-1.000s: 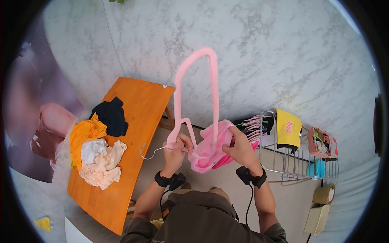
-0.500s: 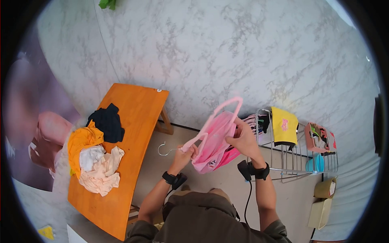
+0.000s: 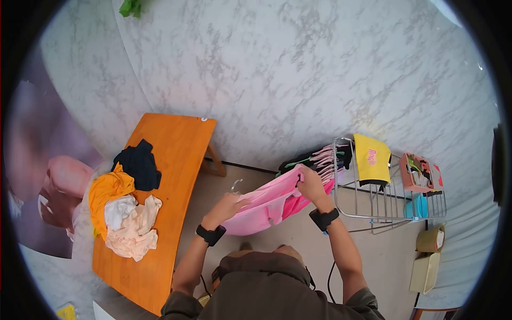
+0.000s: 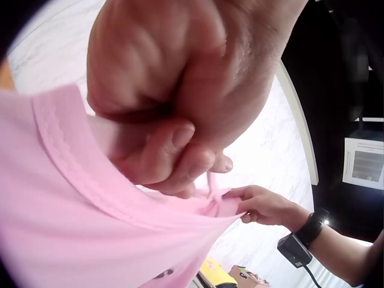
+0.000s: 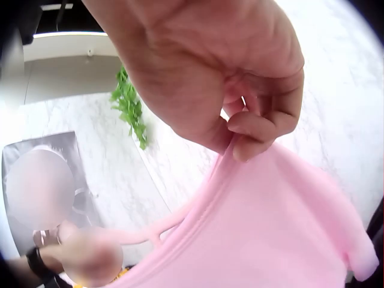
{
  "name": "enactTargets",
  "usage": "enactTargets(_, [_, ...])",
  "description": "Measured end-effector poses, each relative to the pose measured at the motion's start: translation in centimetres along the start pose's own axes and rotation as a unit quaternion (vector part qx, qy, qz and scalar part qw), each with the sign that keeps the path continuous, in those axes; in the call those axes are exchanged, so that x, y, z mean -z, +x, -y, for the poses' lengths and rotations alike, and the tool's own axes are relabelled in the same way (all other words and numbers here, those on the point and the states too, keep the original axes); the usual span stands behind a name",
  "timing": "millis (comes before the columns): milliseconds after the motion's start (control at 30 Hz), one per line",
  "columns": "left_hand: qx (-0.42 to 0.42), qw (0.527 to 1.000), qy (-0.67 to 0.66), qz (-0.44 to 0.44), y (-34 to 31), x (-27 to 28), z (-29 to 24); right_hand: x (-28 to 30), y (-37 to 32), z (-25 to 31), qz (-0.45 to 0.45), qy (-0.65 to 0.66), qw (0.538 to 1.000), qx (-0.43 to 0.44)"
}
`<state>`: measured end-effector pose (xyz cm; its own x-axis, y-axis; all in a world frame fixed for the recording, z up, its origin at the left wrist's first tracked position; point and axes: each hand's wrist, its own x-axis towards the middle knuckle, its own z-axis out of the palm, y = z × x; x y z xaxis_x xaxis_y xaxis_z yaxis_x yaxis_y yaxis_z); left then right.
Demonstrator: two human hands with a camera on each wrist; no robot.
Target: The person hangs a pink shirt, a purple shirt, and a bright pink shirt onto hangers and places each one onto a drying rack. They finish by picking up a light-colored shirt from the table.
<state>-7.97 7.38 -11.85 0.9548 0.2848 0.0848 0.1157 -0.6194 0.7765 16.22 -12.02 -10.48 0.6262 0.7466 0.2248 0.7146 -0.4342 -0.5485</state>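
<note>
A pink T-shirt (image 3: pixel 261 210) is stretched between both hands in front of the body. My left hand (image 3: pixel 224 208) grips a pink hanger near its neck. The metal hook (image 3: pixel 237 185) sticks out above that hand in the head view. In the left wrist view, curled fingers (image 4: pixel 171 156) stand right at the shirt's neckband. My right hand (image 3: pixel 313 186) pinches the shirt's neckband between thumb and fingers, pulling it taut. Part of the hanger's bar (image 5: pixel 157 233) shows along the neckband in the right wrist view; the shirt hides the rest of it.
To the left, an orange wooden table (image 3: pixel 178 176) bears a pile of black (image 3: pixel 137 165), orange (image 3: pixel 106 194), white and peach clothes (image 3: pixel 136 234). At right stands a metal rack (image 3: pixel 368 213) with a yellow cloth (image 3: pixel 372 160), a pink basket (image 3: pixel 416 181) and several pink hangers beside it.
The hanger, earlier upright and largely outside the shirt, has swung down and right into it, so its frame is mostly covered. The hands have moved apart, spreading the shirt.
</note>
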Motion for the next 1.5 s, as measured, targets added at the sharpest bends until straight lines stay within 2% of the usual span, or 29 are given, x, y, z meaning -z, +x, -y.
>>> enactTargets(33, [0.003, 1.0, 0.001, 0.0, 0.1, -0.1, -0.4, -0.7, -0.4, 0.3, 0.026, -0.018, 0.999, -0.005])
enactTargets(100, [-0.004, 1.0, -0.024, 0.004, 0.6, -0.2, -1.0, -1.8, -1.1, 0.6, 0.023, -0.031, 0.999, -0.005])
enactTargets(200, [-0.045, 0.999, 0.008, 0.008, 1.1, -0.2, -1.2, -3.7, -2.0, 1.3, 0.077, -0.018, 0.996, 0.051])
enactTargets(300, [-0.04, 0.999, 0.01, 0.019, 1.3, 0.1, -1.5, -5.1, -3.1, 1.3, 0.1, -0.015, 0.992, 0.069])
enactTargets(367, [-0.028, 0.999, 0.028, 0.031, 1.1, 0.5, -1.8, -5.1, -3.4, 1.4, 0.107, -0.013, 0.993, 0.046])
enactTargets(433, [-0.018, 0.998, 0.046, 0.042, 0.9, 0.9, -1.5, -5.3, -3.5, 0.2, 0.101, -0.07, 0.992, 0.022])
enactTargets(533, [-0.043, 0.999, 0.01, 0.023, 0.3, 1.3, -1.0, -5.4, -4.2, -1.0, 0.109, -0.131, 0.985, 0.007])
enactTargets(633, [-0.007, 1.0, 0.01, 0.025, -0.1, 1.2, -1.0, -5.7, -4.6, -1.0, 0.154, -0.141, 0.978, -0.007])
enactTargets(700, [-0.007, 0.998, 0.022, 0.051, -0.1, 0.6, -0.7, -5.3, -4.7, -0.1, 0.154, -0.122, 0.98, 0.006])
enactTargets(867, [0.007, 0.998, 0.047, 0.032, 0.1, 0.3, -0.6, -5.0, -5.0, 1.0, 0.146, -0.083, 0.985, 0.032])
enactTargets(933, [0.016, 0.999, 0.039, 0.029, 0.1, 0.6, -0.8, -4.5, -4.9, 0.5, 0.113, -0.115, 0.987, 0.016])
enactTargets(1067, [0.016, 0.999, 0.026, 0.014, -0.5, 0.7, -0.6, -4.0, -5.2, 0.4, 0.12, -0.13, 0.984, -0.003])
enactTargets(1133, [0.016, 0.999, 0.028, 0.01, -0.7, 0.2, -0.4, -4.0, -5.4, 0.9, 0.152, -0.175, 0.971, -0.054])
enactTargets(1267, [0.004, 0.998, 0.052, 0.019, -0.9, -0.8, -0.2, -3.5, -5.6, 1.5, 0.15, -0.159, 0.974, -0.064])
enactTargets(1333, [0.006, 0.998, 0.053, 0.028, -0.9, -1.4, 0.0, -3.8, -5.6, 1.4, 0.148, -0.106, 0.983, -0.002])
enactTargets(1433, [-0.04, 0.998, 0.046, 0.013, -0.7, -1.8, -0.5, -4.2, -5.8, 2.4, 0.138, -0.05, 0.988, 0.052])
enactTargets(1500, [-0.019, 0.998, 0.035, 0.041, -0.3, -1.6, -1.1, -4.6, -6.3, 3.3, 0.154, -0.016, 0.986, 0.053])
